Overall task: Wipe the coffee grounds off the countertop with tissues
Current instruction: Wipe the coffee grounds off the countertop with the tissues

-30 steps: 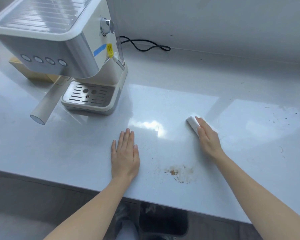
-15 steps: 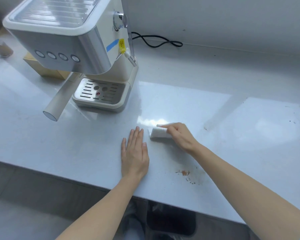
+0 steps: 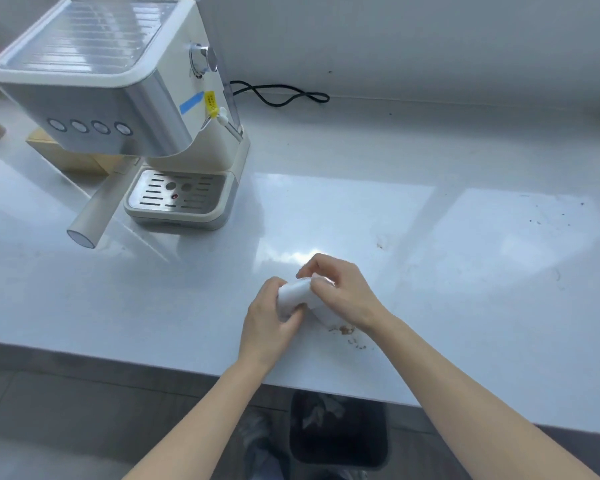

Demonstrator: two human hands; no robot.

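Both hands meet over the worktop near its front edge, forearms reaching in from below. The left hand curls its fingers around the tissue while the right hand pinches its top with bent fingers. Grounds lie just beside the right wrist.

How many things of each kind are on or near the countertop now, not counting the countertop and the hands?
Coffee machine: 1
Tissue: 1, held by left hand and right hand
Black cable: 1
Wooden box: 1
Bin below the edge: 1
Patch of coffee grounds: 1
Total: 6
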